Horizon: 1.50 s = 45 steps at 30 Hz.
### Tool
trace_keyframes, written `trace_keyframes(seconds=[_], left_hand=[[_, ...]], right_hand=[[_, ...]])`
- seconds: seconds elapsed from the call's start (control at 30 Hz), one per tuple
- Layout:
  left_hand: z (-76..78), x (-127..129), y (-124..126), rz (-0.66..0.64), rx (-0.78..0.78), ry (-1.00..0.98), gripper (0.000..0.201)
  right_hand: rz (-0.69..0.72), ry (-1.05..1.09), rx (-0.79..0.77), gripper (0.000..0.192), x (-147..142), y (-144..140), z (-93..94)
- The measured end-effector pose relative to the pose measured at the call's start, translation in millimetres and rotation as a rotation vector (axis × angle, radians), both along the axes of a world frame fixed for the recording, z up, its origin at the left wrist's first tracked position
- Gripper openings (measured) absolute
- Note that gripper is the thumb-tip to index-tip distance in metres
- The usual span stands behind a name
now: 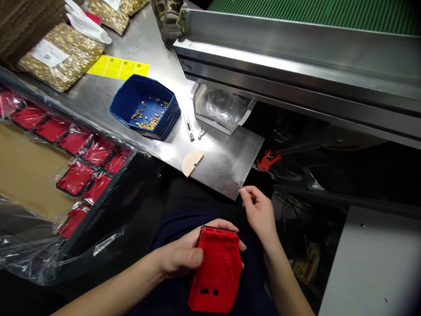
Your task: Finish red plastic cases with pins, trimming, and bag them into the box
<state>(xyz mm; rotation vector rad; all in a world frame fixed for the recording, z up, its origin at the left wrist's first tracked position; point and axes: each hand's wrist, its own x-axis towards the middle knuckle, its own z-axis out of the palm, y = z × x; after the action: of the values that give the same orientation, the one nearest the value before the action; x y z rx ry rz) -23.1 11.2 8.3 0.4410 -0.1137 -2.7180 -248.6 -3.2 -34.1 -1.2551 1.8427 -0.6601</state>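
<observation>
While left hand [184, 256] clamps the red plastic housing [217, 270] over the lap, bottom centre, right hand [259, 210] hovers empty, fingers loosely curled, near the steel desk [226, 171] edge; blue bin [144, 107] of brass inserts within reach.

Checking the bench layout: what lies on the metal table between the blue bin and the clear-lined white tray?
In the head view, a slim metal tool and small tweezers lie there.

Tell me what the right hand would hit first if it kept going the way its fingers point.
The right hand points up and left, toward the near corner of the metal worktop. That sheet edge would likely come first, though depth is hard to judge. The left hand holds the red plastic housing.
</observation>
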Motion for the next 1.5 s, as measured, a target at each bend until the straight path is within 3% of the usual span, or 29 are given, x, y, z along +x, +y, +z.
trace_keyframes(seconds=[0.2, 0.47, 0.63, 0.77, 0.9, 1.17, 1.37, 1.5], left_hand=[[-6.0, 6.1, 4.5, 0.007, 0.013, -0.009, 0.099], [-7.8, 11.2, 12.3, 0.114, 0.093, -0.063, 0.086], [-11.0, 12.6, 16.3, 0.191, 0.12, -0.007, 0.076], [-13.2, 13.8, 18.1, 0.176, 0.137, 0.1, 0.081], [-13.2, 12.8, 16.7, 0.163, 0.175, 0.153, 0.091], [-16.5, 6.9, 12.7, 0.123, 0.256, 0.206, 0.101], [-21.3, 4.4, 11.0, 0.103, 0.272, 0.182, 0.109], [-15.0, 1.7, 11.4, 0.108, 0.183, 0.078, 0.104]], right_hand=[[0.238, 0.015, -0.031, 0.021, 25.2, -51.3, -17.9], [0.385, 0.139, -0.078, 0.018, 46.4, -89.1, -32.7], [0.427, 0.286, -0.186, 0.029, 67.2, -131.0, -38.5], [0.541, 0.388, -0.271, 0.047, 83.3, -174.7, -40.7], [0.651, 0.452, -0.279, 0.037, 85.8, -197.2, -49.5], [0.624, 0.433, -0.364, 0.021, 63.2, -164.2, -51.9], [0.383, 0.269, -0.346, 0.023, 43.6, -125.6, -40.3], [0.265, 0.054, -0.303, 0.022, 29.4, -96.9, -15.9]])
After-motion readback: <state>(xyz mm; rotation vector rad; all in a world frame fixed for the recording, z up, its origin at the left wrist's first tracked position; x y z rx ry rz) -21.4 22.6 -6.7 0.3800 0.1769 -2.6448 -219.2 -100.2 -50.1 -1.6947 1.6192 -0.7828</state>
